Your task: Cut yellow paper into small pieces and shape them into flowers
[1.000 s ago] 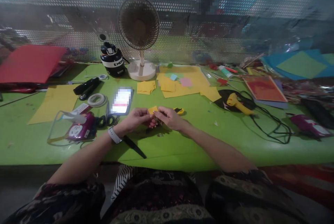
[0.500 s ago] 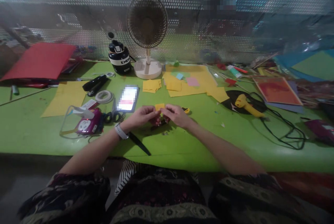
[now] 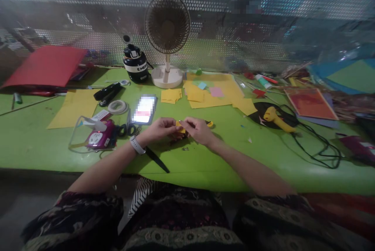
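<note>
Left hand [image 3: 161, 128] and right hand [image 3: 200, 130] pinch yellow paper [image 3: 182, 129] from opposite sides, apparently to steady it; phone [image 3: 144, 109] lies near left hand, seemingly for easy viewing.

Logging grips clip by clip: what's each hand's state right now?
Left hand: closed, pinching the small yellow paper.
Right hand: closed, holding the same small yellow paper.

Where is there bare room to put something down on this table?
The green table looks mostly bare at front left, between the yellow sheet, the purple socket box and the front edge; and between the right hand, the glue gun and its black cord, apart from small scraps. It's crowded around the phone, stapler and tape roll.
</note>
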A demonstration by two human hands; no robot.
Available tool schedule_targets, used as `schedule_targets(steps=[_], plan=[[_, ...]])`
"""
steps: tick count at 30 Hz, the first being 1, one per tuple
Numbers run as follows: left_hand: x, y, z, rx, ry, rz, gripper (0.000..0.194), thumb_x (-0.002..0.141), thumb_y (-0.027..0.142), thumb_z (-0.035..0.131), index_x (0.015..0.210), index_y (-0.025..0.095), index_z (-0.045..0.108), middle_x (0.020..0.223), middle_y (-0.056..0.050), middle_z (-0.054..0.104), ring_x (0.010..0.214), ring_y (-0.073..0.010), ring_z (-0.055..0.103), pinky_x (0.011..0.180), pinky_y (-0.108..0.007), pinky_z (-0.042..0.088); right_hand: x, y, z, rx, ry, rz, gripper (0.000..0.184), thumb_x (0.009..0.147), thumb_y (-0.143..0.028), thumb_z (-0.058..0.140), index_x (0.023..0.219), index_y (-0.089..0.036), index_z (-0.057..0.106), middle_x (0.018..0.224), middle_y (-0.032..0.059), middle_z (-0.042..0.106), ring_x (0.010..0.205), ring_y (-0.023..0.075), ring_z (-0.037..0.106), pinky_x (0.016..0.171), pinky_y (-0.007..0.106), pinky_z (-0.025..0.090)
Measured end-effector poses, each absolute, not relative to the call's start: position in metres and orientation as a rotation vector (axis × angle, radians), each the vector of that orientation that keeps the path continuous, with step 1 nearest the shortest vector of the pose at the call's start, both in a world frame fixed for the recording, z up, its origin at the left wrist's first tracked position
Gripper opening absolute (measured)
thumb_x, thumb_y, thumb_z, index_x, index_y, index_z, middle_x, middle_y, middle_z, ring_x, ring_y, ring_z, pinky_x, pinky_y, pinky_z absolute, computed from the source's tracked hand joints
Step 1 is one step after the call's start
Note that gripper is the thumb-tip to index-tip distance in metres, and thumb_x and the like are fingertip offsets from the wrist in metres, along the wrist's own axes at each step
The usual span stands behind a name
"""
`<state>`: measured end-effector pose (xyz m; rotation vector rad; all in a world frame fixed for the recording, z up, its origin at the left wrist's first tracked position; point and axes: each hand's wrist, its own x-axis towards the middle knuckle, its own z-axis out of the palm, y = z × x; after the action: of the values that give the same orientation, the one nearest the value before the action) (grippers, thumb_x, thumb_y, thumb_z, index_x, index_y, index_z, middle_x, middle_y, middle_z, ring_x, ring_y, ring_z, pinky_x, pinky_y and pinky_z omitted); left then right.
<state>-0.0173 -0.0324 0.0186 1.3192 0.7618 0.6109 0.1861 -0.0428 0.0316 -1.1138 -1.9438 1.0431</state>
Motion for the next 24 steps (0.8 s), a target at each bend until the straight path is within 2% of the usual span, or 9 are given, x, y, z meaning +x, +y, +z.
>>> schedule_targets(steps=[4,8,12,16,18,20,22,24], plan=[[-0.016,-0.032,0.017,1.358,0.744,0.622,0.031,0.081,0.041,0.072,0.084,0.012,0.064,0.082,-0.008,0.075,0.075,-0.0137,0.072,0.074,-0.028,0.058,0.185,-0.041,0.029,-1.108,-2.018,0.873,0.049,0.093,-0.06,0.046,0.066,-0.02,0.05,0.059,-0.0011,0.051,0.055,0.0116,0.044,0.052,0.026,0.033],[-0.017,-0.03,0.02,1.353,0.747,0.619,0.03,0.081,0.041,0.072,0.084,0.012,0.063,0.081,-0.007,0.074,0.074,-0.0131,0.072,0.074,-0.029,0.058,0.186,-0.038,0.029,-1.107,-2.042,0.876,0.052,0.092,-0.064,0.043,0.066,-0.02,0.051,0.059,-0.0008,0.051,0.054,0.0119,0.044,0.052,0.026,0.034],[-0.021,-0.027,0.02,1.36,0.815,0.65,0.03,0.081,0.04,0.073,0.083,0.012,0.063,0.08,-0.007,0.074,0.072,-0.0129,0.071,0.072,-0.028,0.059,0.194,-0.031,0.031,-1.18,-1.923,1.002,0.047,0.092,-0.063,0.046,0.071,-0.021,0.052,0.061,0.0005,0.053,0.055,0.0135,0.049,0.053,0.028,0.042],[-0.025,-0.022,0.024,1.227,0.905,0.952,0.033,0.077,0.042,0.076,0.08,0.012,0.061,0.078,-0.006,0.073,0.068,-0.0123,0.07,0.07,-0.027,0.059,0.212,-0.016,0.048,-1.23,-1.635,1.068,0.039,0.091,-0.057,0.052,0.078,-0.021,0.055,0.068,0.0027,0.058,0.058,0.0138,0.055,0.059,0.031,0.049],[-0.025,-0.021,0.029,1.14,0.917,1.101,0.034,0.075,0.042,0.078,0.08,0.013,0.06,0.077,-0.005,0.073,0.067,-0.0118,0.07,0.07,-0.027,0.058,0.222,-0.009,0.057,-1.246,-1.772,1.073,0.035,0.086,-0.054,0.062,0.079,-0.02,0.059,0.073,0.0035,0.062,0.065,0.0151,0.058,0.067,0.033,0.051],[-0.023,-0.022,0.034,1.098,0.922,1.158,0.036,0.073,0.042,0.079,0.08,0.013,0.059,0.076,-0.004,0.073,0.065,-0.0115,0.069,0.07,-0.027,0.058,0.232,-0.006,0.061,-1.228,-2.125,1.063,0.03,0.076,-0.046,0.075,0.086,-0.019,0.066,0.088,0.0058,0.067,0.081,0.0192,0.061,0.077,0.036,0.05],[-0.022,-0.024,0.037,1.094,0.918,1.159,0.037,0.073,0.042,0.08,0.08,0.013,0.058,0.076,-0.005,0.073,0.065,-0.0118,0.069,0.07,-0.028,0.058,0.239,-0.007,0.059,-1.191,-2.467,0.977,0.035,0.067,-0.038,0.082,0.095,-0.021,0.071,0.102,0.0071,0.068,0.095,0.0244,0.061,0.084,0.039,0.047],[-0.021,-0.026,0.04,1.096,0.907,1.157,0.037,0.073,0.042,0.08,0.08,0.013,0.058,0.076,-0.005,0.072,0.066,-0.012,0.069,0.07,-0.028,0.058,0.245,-0.009,0.051,-1.184,-2.641,0.827,0.034,0.068,-0.033,0.081,0.099,-0.021,0.072,0.104,0.0081,0.068,0.099,0.0269,0.059,0.085,0.039,0.044]])
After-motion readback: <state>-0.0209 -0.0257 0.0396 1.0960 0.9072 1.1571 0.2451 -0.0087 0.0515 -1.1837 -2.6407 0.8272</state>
